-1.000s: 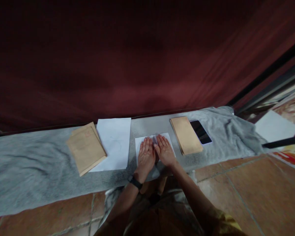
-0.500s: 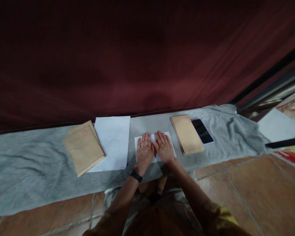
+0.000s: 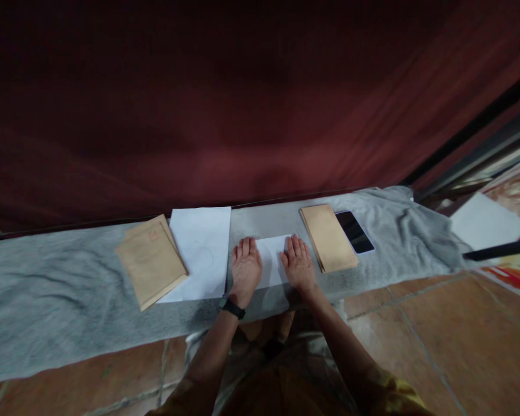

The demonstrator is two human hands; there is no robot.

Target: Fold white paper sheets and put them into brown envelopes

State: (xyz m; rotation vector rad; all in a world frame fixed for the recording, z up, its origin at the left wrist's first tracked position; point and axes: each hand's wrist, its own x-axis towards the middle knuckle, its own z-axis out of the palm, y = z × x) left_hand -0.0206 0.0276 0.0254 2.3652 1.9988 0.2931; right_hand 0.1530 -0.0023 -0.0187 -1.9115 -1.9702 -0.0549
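The left hand (image 3: 246, 268) and right hand (image 3: 299, 267) lie flat, fingers straight, gripping nothing. The paper (image 3: 272, 263) sits between and beneath their fingers; envelopes (image 3: 330, 240) lie just right of the right fingers.

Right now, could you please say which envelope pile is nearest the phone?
The right pile, between the right hand and the phone; the left pile overlaps white paper.

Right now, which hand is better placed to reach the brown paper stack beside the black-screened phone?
Probably the right hand: it rests on the right side of the central white paper sheet, nearer the brown paper stack. The left hand rests on the sheet's left side, farther away.
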